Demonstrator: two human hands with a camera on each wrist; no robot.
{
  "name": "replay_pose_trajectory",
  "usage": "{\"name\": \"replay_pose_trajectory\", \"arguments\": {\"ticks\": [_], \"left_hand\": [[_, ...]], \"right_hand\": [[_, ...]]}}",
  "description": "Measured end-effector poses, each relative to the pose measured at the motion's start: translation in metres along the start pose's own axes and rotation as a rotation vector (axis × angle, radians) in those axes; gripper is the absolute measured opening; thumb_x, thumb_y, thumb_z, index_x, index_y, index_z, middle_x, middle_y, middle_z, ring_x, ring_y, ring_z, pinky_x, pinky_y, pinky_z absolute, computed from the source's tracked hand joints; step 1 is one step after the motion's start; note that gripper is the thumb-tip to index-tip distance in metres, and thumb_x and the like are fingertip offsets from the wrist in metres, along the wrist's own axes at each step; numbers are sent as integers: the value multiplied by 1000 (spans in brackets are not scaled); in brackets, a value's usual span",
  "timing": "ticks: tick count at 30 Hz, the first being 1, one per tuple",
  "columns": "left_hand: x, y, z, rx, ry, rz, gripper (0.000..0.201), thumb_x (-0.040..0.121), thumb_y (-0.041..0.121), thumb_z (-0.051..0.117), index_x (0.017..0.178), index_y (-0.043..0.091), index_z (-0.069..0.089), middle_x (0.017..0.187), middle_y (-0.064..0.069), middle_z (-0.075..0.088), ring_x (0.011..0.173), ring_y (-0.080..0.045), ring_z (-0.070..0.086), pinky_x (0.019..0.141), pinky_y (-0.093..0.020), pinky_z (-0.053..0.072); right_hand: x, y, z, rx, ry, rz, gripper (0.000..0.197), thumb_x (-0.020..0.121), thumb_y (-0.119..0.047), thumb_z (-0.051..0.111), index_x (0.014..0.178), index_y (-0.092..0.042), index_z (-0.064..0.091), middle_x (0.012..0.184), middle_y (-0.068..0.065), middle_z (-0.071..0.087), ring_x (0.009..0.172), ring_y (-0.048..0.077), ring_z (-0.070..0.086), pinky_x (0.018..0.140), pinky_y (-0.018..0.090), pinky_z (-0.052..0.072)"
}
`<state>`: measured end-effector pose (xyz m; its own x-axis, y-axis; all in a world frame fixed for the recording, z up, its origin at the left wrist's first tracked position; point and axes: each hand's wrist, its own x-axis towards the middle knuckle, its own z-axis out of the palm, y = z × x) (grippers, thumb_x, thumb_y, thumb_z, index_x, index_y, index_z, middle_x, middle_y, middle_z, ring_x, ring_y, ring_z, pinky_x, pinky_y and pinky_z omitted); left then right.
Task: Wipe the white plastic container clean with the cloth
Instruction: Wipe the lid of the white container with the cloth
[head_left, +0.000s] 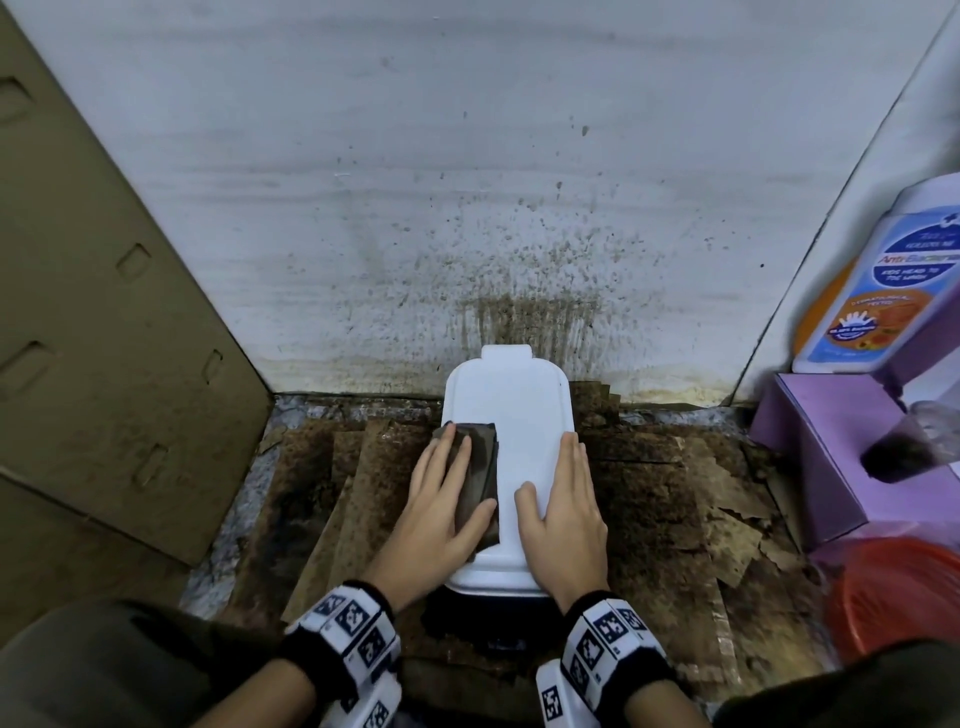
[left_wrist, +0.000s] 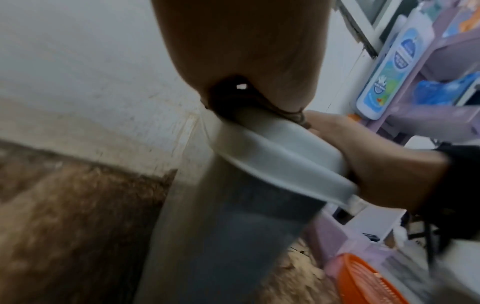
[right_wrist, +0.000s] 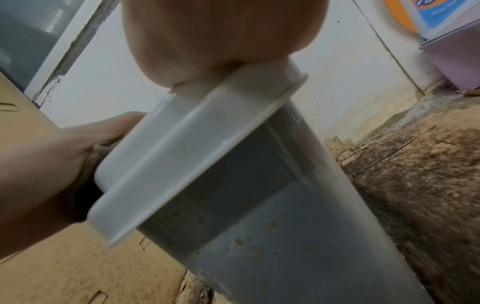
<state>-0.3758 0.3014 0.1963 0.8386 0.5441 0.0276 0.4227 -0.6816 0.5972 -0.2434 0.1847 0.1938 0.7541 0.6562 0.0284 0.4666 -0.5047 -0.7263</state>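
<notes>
Now left hand (head_left: 439, 512) presses cloth (head_left: 475, 478) on container (head_left: 524, 415)

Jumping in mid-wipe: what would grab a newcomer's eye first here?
The white plastic container at centre, with the left hand pressing a dark cloth flat on its lid and the right hand steadying the right edge. Behind it, the white wall is spattered brown, and stained cardboard covers the floor.

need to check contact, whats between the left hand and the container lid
The dark cloth, pressed flat under the left hand on the white container lid, clearest in the head view.
</notes>
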Motion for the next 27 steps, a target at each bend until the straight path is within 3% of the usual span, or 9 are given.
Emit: {"name": "replay_pose_trajectory", "arguments": {"ticks": [4,7,11,13,15,17,22,27], "left_hand": [[-15,3,8,170,137,-18,74,99,64,30,162,27,13,169,13,-1,148,-12,9,120,-30,11],[-17,9,7,252,173,-30,71,100,61,22,161,26,14,168,7,4,146,-16,13,115,-31,14],[-22,19,11,142,256,-182,77,96,62,20,158,15,20,155,-7,22,137,-24,28,110,-31,24],[-24,21,17,70,236,-221,83,94,64,15,161,15,12,161,-4,18,143,-21,22,116,-31,20],[-26,22,23,-29,224,-218,82,96,67,15,161,21,-4,168,6,2,153,-10,4,125,-29,8],[-27,25,26,-164,216,-235,78,100,64,23,157,28,-15,166,13,-14,153,0,-10,127,-29,3],[-32,28,29,-242,228,-250,82,98,55,35,159,30,-13,165,20,-16,151,7,-11,122,-17,2],[-41,34,35,-250,226,-267,78,100,53,37,156,37,-16,164,23,-20,150,7,-13,125,-23,7]], "right_hand": [[0,-2,-1,4,2,-2,76,101,-40,41,161,-22,-2,169,-9,0,154,5,-1,122,35,19],[-1,-2,-3,12,-3,-6,75,101,-39,41,161,-22,-2,169,-10,-1,154,4,-2,122,34,18],[-1,-1,-2,15,2,-10,75,101,-39,41,161,-22,-1,169,-11,-1,154,4,-3,123,34,18],[0,-1,-1,12,5,-13,75,101,-39,41,161,-22,-1,169,-10,-1,154,4,-2,124,34,19],[0,0,0,13,12,-12,75,100,-39,41,161,-21,1,169,-10,0,154,4,-1,124,34,19],[-1,1,0,16,20,-8,75,100,-39,42,161,-21,2,169,-10,2,154,4,0,123,34,19],[0,1,1,20,27,-15,75,100,-39,42,161,-21,2,169,-10,2,154,4,1,122,33,19],[1,3,2,18,38,-17,76,100,-39,44,161,-21,3,169,-9,4,154,5,2,122,33,20]]}}
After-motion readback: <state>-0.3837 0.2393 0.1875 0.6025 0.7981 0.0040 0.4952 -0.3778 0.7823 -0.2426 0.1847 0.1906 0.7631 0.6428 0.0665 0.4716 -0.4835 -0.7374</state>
